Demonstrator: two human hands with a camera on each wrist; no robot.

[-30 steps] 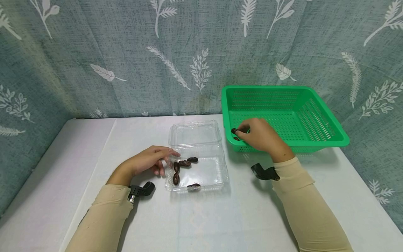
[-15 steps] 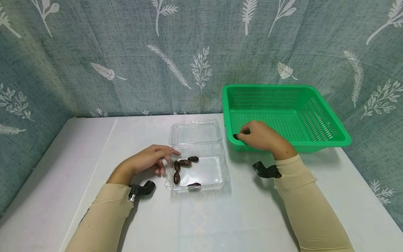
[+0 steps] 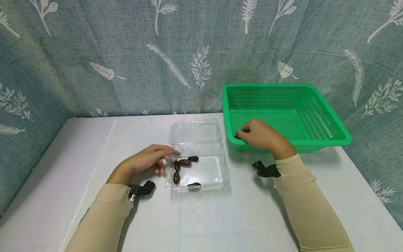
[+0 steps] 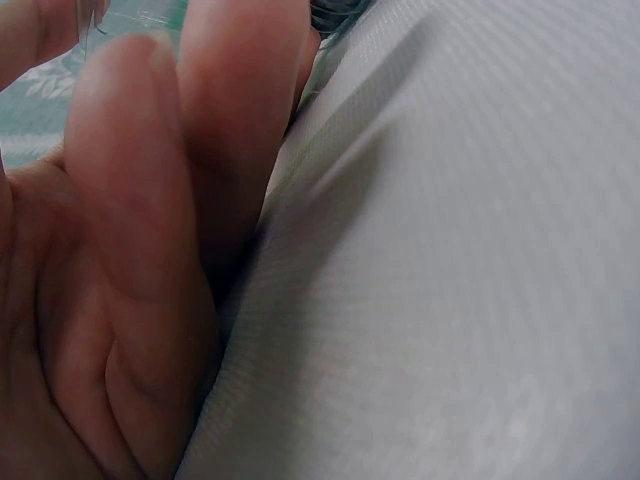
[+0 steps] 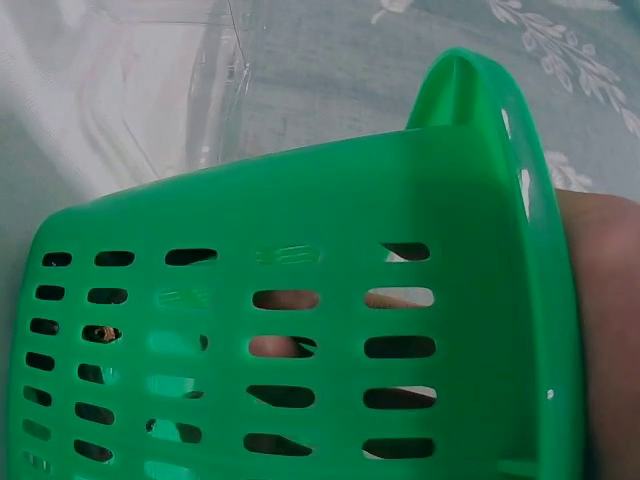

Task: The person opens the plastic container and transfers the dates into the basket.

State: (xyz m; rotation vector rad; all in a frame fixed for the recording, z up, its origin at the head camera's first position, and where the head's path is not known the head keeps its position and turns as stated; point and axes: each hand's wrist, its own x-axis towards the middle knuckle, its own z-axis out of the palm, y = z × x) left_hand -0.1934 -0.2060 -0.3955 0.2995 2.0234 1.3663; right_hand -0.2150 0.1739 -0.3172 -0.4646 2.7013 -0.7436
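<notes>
Five dark fruits (image 3: 184, 162) lie in the clear container (image 3: 209, 171), the left hand (image 3: 151, 159), fingers relaxed, at its edge; inside the green basket (image 3: 315, 143), we cannot tell whether the right hand (image 3: 258, 134) pinches another fruit (image 3: 237, 137).

Backed along the far edge of the worktop (image 3: 201, 224) by grey-green fabric (image 3: 126, 94), printed with white leaves (image 3: 284, 70) and feathery sprigs (image 3: 356, 73). Bordered likewise along the left and right edges by the same print. Covered in white cloth (image 4: 480, 250), with a straight crease (image 3: 104, 147) slanting from the far edge toward the near left corner.
</notes>
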